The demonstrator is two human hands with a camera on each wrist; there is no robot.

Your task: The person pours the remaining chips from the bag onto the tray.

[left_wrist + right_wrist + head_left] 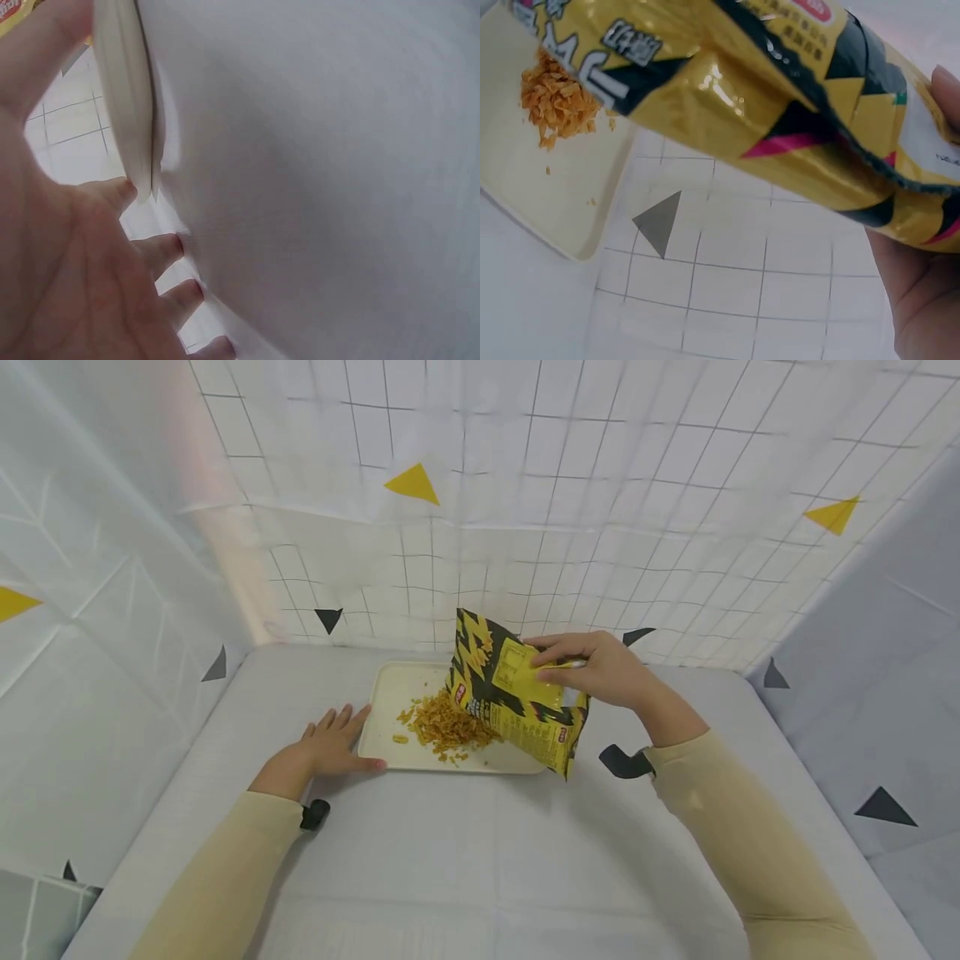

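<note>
White-draped counter (480,860). Left hand (333,750) low, fingers spread, touching edge of tray (384,714); right hand (607,670) raised, fingers pinching tilted bag (517,693) over flakes (438,727).

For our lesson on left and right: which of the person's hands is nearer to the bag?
Right: the right hand grips the bag; the left hand is away from it, at the left end of the tray.
</note>
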